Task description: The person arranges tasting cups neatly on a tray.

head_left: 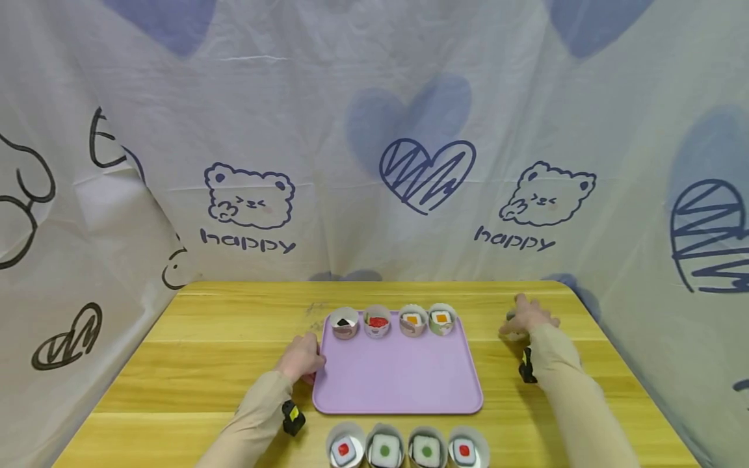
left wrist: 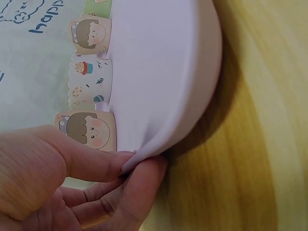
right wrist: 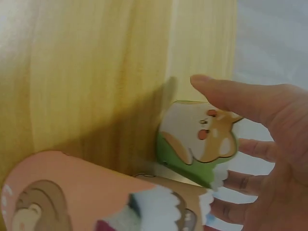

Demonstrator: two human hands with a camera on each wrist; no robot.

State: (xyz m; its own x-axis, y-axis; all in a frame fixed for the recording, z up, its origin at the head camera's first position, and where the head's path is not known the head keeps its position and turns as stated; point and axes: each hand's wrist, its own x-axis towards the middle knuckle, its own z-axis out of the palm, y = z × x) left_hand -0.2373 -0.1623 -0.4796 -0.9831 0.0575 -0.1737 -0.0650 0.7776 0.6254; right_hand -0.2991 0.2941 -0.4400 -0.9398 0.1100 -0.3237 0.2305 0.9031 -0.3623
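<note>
My left hand (head_left: pixel 302 357) pinches the left rim of a pale purple tray (head_left: pixel 398 377) between thumb and fingers; the left wrist view shows the grip at the tray's rim (left wrist: pixel 185 96). Along the tray's far edge stand several paper cake cups, among them one with a dark topping (head_left: pixel 344 328) and one with a red topping (head_left: pixel 377 323). To the right of the tray, my right hand (head_left: pixel 529 316) is spread beside a green paper cup with a dog print (right wrist: pixel 199 142). Its thumb and fingers look uncurled around that cup; contact is unclear.
Near the front edge stands a row of cups with square cakes, such as a green-dotted cake (head_left: pixel 384 450). An orange cup (right wrist: pixel 82 192) and a brown cup (right wrist: pixel 187 192) stand close to the dog-print cup. A printed curtain (head_left: pixel 328 162) hangs behind the wooden table (head_left: pixel 222 325).
</note>
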